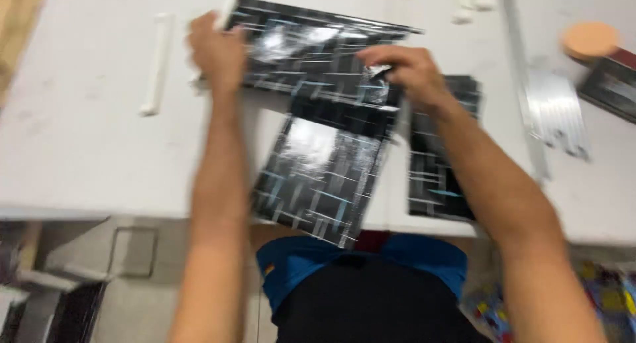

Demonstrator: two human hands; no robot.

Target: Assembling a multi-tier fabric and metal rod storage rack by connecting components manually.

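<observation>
Both hands are raised over the far part of the white desk, working on glossy black wrapping with thin pale blue and white lines. Left hand lies at the far left, fingers curled down over the left edge of the far sheet, which lies flat and crosswise on the desk; whether the fingers grip the edge or only press it cannot be told, as the view is blurred. Just left of that hand a white plastic strip lies lengthwise on the desk, well apart from the sheet.

In the middle, a second sheet of the same pattern runs from under the far sheet toward the near edge of the desk and overhangs it slightly, tilted a little to the left.

Right hand sits right of centre, thumb and fingertips pressed together on a small crumpled silvery bit at the right end of the far sheet. Below and right of this hand a third patterned piece lies lengthwise, partly hidden by the forearm.

Farther right, a stack of shiny silver strips lies on the desk. At the far right corner stands a round peach-coloured lid beside a dark box.
</observation>
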